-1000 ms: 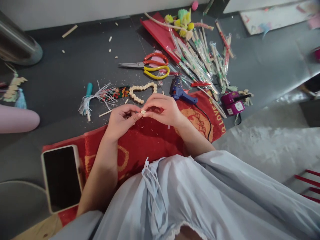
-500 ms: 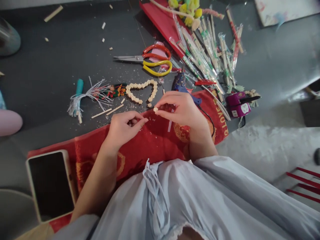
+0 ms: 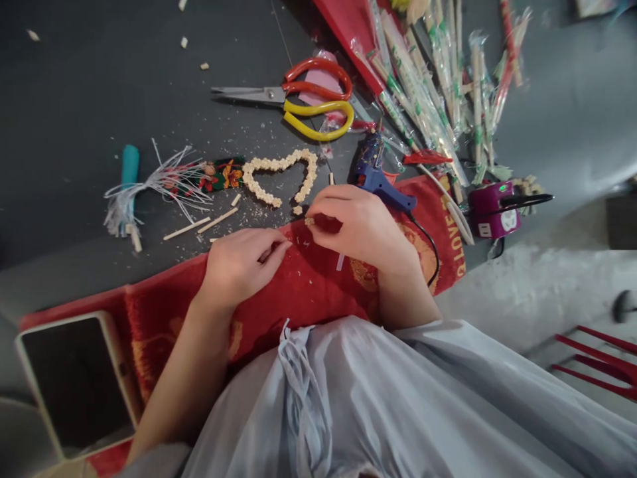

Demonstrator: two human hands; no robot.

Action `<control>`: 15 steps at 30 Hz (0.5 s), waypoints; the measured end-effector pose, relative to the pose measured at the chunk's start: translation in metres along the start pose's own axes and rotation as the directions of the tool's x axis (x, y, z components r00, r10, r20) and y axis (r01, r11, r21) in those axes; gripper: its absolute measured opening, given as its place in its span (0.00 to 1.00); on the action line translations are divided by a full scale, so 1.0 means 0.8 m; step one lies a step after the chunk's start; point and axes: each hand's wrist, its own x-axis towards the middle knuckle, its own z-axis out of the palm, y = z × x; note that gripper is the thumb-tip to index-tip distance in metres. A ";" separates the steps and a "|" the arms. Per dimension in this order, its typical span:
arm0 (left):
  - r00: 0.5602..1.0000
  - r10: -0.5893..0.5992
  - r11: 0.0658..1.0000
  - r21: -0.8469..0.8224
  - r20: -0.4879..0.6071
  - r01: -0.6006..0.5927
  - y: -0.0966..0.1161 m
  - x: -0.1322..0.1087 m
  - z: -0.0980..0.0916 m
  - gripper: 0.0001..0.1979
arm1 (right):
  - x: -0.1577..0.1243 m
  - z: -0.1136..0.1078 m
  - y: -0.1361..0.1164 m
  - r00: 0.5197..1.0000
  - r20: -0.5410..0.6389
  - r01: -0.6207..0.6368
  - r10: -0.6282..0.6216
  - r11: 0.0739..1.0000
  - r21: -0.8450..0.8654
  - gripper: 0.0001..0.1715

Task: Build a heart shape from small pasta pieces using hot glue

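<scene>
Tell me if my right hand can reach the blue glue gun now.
Probably yes: the blue glue gun lies just beyond your right hand, nothing visibly between them, though that hand holds a small pale piece.

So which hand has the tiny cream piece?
The right hand, the one nearer the blue glue gun. It is pinching the tiny cream piece; no such piece shows in the left hand.

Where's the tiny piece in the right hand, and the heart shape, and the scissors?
Tiny piece [image 3: 309, 222], head view: its visible middle.
Heart shape [image 3: 281, 164], head view: its top dip.
Scissors [image 3: 275, 95], head view: by the pivot.
</scene>
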 end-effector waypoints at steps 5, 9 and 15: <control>1.000 0.015 1.000 0.004 -0.001 -0.015 -0.002 0.001 0.002 0.13 | -0.002 0.000 -0.001 1.000 0.020 0.006 -0.007 0.999 0.038 0.09; 0.999 -0.033 0.998 0.049 0.042 0.031 -0.002 0.002 0.002 0.14 | -0.002 0.003 -0.002 1.000 0.010 -0.014 0.014 0.999 0.046 0.09; 0.992 -0.095 0.995 0.048 0.089 0.091 -0.002 0.004 0.001 0.14 | 0.001 0.009 -0.005 1.000 0.017 0.007 -0.009 0.993 0.121 0.08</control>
